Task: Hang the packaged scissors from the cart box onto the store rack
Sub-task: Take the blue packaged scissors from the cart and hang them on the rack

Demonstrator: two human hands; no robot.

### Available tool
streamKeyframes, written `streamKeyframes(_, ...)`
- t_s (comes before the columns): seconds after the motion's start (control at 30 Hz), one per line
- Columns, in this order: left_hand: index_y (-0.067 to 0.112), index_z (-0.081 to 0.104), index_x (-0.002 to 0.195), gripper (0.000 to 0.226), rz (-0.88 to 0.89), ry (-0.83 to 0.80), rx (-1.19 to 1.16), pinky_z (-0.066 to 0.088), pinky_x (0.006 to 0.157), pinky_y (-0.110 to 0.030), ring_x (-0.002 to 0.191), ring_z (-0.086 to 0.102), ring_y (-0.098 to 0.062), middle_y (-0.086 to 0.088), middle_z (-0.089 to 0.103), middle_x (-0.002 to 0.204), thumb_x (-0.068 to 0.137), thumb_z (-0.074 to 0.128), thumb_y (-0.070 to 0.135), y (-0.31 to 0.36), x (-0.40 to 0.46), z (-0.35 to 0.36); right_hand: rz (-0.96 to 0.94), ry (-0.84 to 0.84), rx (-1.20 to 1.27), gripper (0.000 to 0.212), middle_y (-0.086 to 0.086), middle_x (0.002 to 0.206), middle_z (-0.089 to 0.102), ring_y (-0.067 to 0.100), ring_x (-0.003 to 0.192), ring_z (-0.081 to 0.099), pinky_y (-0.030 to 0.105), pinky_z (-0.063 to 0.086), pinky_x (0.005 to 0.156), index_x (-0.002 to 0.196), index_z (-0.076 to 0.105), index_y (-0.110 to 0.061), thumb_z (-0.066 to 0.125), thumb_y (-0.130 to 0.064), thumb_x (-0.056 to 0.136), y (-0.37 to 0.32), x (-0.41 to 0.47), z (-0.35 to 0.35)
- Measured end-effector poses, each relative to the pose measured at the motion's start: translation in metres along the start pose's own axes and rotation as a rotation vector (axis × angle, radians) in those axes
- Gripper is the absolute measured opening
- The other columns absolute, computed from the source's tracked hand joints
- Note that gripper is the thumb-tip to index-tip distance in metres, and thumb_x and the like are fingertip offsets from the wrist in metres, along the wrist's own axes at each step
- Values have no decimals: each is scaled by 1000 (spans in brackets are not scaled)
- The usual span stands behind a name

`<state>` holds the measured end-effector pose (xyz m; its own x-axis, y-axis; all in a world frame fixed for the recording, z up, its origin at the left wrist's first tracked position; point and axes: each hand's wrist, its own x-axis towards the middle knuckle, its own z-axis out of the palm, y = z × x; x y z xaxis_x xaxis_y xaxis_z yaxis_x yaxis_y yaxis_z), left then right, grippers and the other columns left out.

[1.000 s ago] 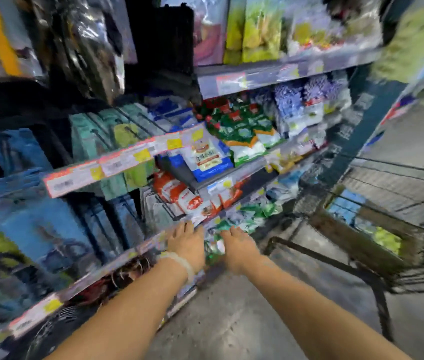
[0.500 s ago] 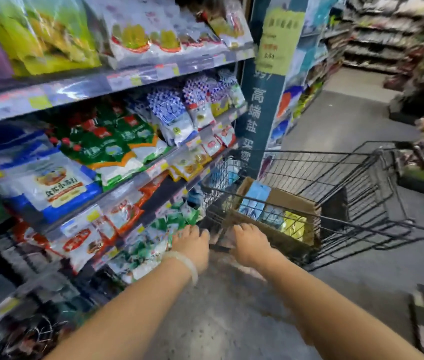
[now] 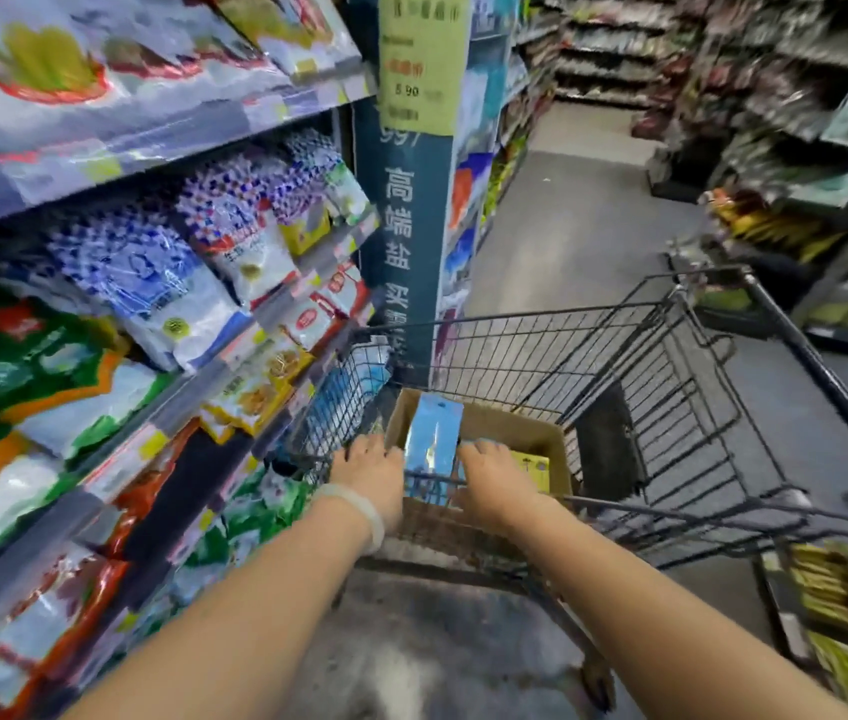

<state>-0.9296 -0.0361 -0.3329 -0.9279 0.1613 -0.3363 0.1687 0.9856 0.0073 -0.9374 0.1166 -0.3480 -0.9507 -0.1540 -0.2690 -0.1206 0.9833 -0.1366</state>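
Cart box (image 3: 541, 439): blue scissors pack (image 3: 432, 439) upright between both hands.

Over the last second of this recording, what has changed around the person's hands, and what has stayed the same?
Both hands left the shelf edge and moved right to the cart. The left hand and right hand now reach into the cardboard box, on either side of an upright blue package; whether they grip it is unclear. The view swung right too. The box stays in the cart.
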Motion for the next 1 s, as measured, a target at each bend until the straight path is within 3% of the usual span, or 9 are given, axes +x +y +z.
streamKeyframes(0.2, 9, 33, 137, 53, 82, -13, -20, 24, 113, -48, 140, 21, -34, -16, 30, 146, 88, 53, 17, -17, 110, -26, 140, -48, 72, 52, 14, 134, 43, 32, 125, 40, 41, 39, 100, 133, 37, -9, 55, -32, 90, 27, 88, -31)
streamKeyframes(0.47, 11, 38, 130, 44, 120, -236, -69, 41, 100, -48, 122, 41, -36, -13, 39, 135, 89, 51, 16, -22, 208, 11, 265, -237, 211, 64, 16, 145, 36, 32, 131, 39, 40, 38, 106, 144, 26, -8, 52, -36, 92, 70, 165, 5)
streamKeyframes(0.77, 12, 40, 130, 49, 30, -466, -169, 40, 102, -48, 125, 42, -35, -11, 40, 133, 87, 55, 29, -19, 312, 80, 364, -476, 441, 54, 17, 139, 46, 31, 127, 46, 33, 41, 99, 136, 38, -4, 56, -30, 91, 102, 275, 91)
streamKeyframes(0.9, 18, 45, 125, 52, -49, -511, -348, 45, 98, -43, 118, 51, -30, -9, 51, 127, 78, 60, 37, -13, 354, 128, 367, -504, 595, 42, 16, 134, 52, 32, 122, 51, 34, 43, 94, 132, 45, -8, 52, -21, 92, 107, 307, 125)
streamKeyframes(1.0, 20, 47, 125, 64, -185, -505, -545, 50, 93, -39, 113, 57, -27, -7, 56, 124, 67, 68, 38, -13, 376, 176, 476, -424, 792, 37, 12, 128, 58, 33, 119, 54, 36, 45, 96, 121, 51, -15, 58, -23, 86, 107, 328, 150)
